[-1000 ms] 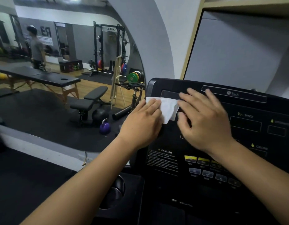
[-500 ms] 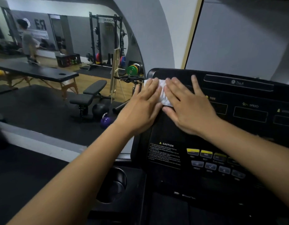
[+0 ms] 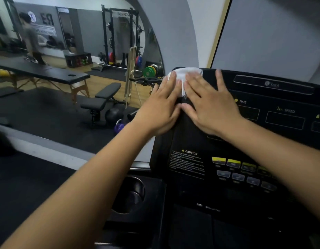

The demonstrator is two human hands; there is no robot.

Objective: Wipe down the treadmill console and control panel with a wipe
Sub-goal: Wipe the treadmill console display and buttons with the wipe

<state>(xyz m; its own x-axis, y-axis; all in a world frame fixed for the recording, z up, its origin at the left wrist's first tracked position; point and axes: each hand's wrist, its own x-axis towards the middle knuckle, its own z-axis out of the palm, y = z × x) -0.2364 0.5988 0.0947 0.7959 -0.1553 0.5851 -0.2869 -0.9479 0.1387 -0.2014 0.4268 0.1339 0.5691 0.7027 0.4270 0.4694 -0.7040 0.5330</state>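
The black treadmill console fills the right half of the head view, with display windows labelled TIME and SPEED. Its control panel of yellow and grey buttons sits lower, beside a CAUTION label. A white wipe lies bunched on the console's top left corner. My left hand presses flat on the wipe's left part with straight fingers. My right hand lies flat beside it, fingers spread, its fingertips on the wipe's right part. Most of the wipe is hidden under both hands.
A cup holder sits in the tray left of the panel. A large wall mirror on the left reflects a gym with a massage table, a bench, a kettlebell, a squat rack and a person walking.
Both hands have slid the wipe up and left, from the console's upper left face onto its top left corner. The wipe is now more bunched.
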